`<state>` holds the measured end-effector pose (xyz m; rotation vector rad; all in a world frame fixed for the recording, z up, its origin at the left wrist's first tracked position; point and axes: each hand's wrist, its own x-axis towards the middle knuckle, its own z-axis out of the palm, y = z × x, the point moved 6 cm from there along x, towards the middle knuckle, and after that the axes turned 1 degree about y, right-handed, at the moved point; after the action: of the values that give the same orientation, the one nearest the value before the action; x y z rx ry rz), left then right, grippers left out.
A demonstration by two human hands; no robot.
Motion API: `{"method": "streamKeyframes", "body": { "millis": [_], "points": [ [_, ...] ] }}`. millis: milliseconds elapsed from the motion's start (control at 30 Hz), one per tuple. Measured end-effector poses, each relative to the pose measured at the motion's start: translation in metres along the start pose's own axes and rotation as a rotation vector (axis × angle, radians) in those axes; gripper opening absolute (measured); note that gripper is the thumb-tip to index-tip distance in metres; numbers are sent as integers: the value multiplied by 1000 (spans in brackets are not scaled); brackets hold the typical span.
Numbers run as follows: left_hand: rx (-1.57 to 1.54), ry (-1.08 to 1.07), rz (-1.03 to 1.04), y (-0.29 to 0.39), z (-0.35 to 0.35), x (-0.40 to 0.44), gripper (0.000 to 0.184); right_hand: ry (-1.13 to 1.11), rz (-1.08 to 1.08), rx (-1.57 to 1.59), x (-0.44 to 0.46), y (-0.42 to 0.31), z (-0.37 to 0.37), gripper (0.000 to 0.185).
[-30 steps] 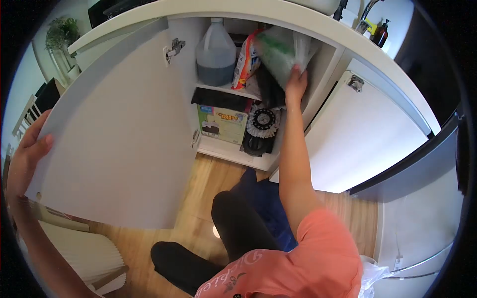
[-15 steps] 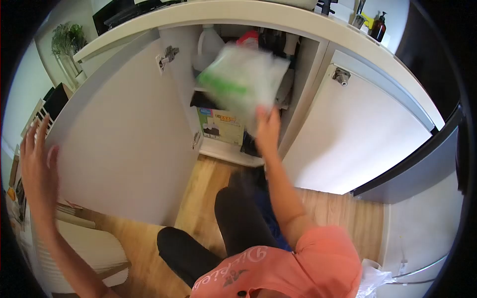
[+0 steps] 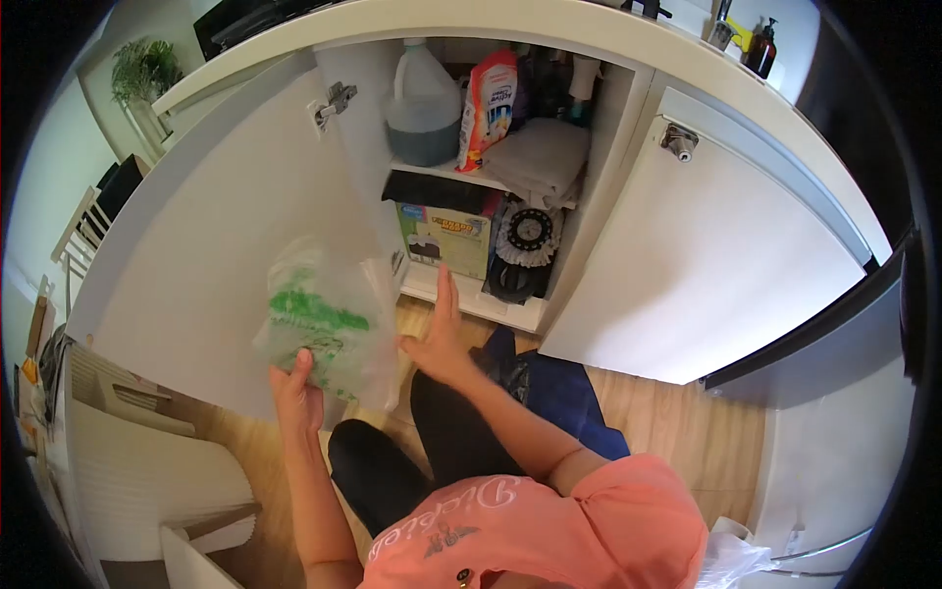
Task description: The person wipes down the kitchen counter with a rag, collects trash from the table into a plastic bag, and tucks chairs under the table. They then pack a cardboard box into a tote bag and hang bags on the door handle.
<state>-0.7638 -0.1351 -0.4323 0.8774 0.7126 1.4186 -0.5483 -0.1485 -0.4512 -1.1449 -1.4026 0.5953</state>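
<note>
A flat, translucent plastic bag (image 3: 339,346) with green print hangs in front of the open cabinet door. My left hand (image 3: 297,385) pinches its lower left part, thumb on top. Just right of the bag, my right hand (image 3: 440,342) has its fingers stretched out and apart; whether its thumb touches the bag's edge I cannot tell. Beyond it, inside the cabinet, a printed box (image 3: 446,243) and a round mop head (image 3: 530,236) stand on the bottom. The shelf above bears a large jug (image 3: 422,113) of bluish liquid, a red detergent pouch (image 3: 488,108) and a folded grey cloth (image 3: 538,157).
The left cabinet door (image 3: 211,226) stands wide open beside my left arm. To the right, another white door (image 3: 697,255) hangs below the countertop (image 3: 471,20). Dark blue fabric (image 3: 569,402) lies on the wooden floor near my legs. A cardboard box (image 3: 147,481) sits at left.
The plastic bag has come down and left from the cabinet opening, passing from my right hand to my left. My left hand has left the door's outer edge. The shelf contents are uncovered.
</note>
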Motion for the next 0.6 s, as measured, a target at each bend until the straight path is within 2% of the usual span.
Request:
{"method": "streamKeyframes", "body": {
  "millis": [67,100,167,233,267,333,367,433,533,567,600],
  "points": [
    [-47,-72,-18,-2,6,1,60,-254,-268,-168,17,-12,3,77],
    [-51,-52,-26,-4,8,3,59,-530,-329,-38,18,-10,15,81],
    [-53,-8,-52,-8,15,8,57,-716,-262,237,6,-11,26,83],
    [-16,-24,-30,-12,26,22,57,-520,-26,487,3,-14,26,79],
    [5,-40,-16,-15,31,31,57,-505,37,447,0,-11,27,81],
    [-175,-66,-159,-46,30,56,56,-462,153,369,2,-4,29,84],
    [-265,-81,-230,-60,29,70,56,-370,156,400,6,2,26,85],
    [-128,-9,-65,-57,44,87,57,-191,175,456,16,18,18,88],
    [37,115,158,-53,54,108,57,-78,126,583,32,5,-4,78],
    [86,151,242,-50,55,117,57,-80,16,251,41,3,-6,71],
    [38,159,267,-52,56,126,57,-58,19,128,54,5,-11,69]
  ]
}}
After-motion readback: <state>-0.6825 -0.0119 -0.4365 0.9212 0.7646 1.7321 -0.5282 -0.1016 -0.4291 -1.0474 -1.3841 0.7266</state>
